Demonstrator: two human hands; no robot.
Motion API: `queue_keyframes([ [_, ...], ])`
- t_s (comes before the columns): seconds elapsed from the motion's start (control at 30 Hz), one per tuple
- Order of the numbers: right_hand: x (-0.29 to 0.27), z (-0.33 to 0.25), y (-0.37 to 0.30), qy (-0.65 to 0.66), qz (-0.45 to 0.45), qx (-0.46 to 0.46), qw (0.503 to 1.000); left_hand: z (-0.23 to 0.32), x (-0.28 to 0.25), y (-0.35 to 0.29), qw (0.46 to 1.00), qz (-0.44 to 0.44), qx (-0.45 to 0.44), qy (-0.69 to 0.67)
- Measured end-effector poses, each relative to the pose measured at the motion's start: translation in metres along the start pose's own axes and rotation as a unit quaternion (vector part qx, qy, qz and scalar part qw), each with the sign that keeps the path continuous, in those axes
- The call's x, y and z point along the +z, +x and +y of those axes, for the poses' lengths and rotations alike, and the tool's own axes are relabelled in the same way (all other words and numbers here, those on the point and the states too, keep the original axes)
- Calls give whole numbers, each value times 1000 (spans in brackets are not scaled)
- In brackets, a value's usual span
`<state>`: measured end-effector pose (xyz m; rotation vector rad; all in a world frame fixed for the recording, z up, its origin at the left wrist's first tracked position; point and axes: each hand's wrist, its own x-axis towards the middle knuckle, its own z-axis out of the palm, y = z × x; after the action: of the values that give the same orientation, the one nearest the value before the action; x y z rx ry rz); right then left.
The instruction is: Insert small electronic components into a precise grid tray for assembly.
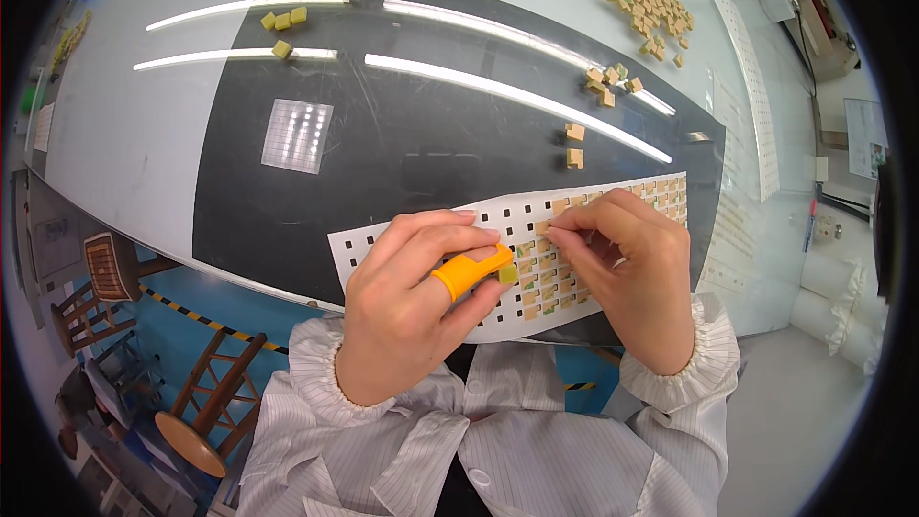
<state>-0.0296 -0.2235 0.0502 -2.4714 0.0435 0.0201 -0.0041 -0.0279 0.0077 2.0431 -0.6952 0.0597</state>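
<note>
A white sheet [383, 247] lies slanted in front of me, with rows of small black squares on its left and rows of small tan pieces [548, 280] on its right. My left hand [412, 302] rests over the sheet's left part, wearing an orange finger sleeve [466, 273]. Between the sleeve's tip and the thumb sits a small yellow-green block [508, 274]. Over the tan rows, my right hand [627, 254] has thumb and forefinger pinched together at the edge of the rows. Whatever is in that pinch is too small or hidden to make out.
A dark mat [412, 134] covers the middle of the table. Yellow blocks [282, 49] are scattered at the far left, and a pile of tan blocks [651, 0] lies far right. A clear gridded square [297, 136] lies on the mat. Wooden stools [206, 416] stand beyond the table's left edge.
</note>
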Motion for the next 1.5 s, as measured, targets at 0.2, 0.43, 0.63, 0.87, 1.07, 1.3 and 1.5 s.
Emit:
queue_keyframes([
  [0.2,4,3,-2,9,7,-3,1000,0,0,0,1000,-1,-3,1],
  [0.43,3,2,-1,23,6,8,1000,0,0,-1,1000,-1,-9,0],
  [0.63,-2,2,4,97,-37,62,993,-1,-2,0,1000,-3,1,0],
  [0.87,-16,-4,12,386,-215,259,859,-1,-1,-1,1000,0,4,-3],
  [1.07,-10,-6,16,411,-262,296,822,0,-2,0,1000,2,-1,0],
  [1.3,-10,-8,16,401,-259,301,825,0,-1,0,1000,0,-2,-2],
  [1.5,-8,-7,14,395,-256,302,829,0,-2,-2,1000,-11,-14,-5],
])
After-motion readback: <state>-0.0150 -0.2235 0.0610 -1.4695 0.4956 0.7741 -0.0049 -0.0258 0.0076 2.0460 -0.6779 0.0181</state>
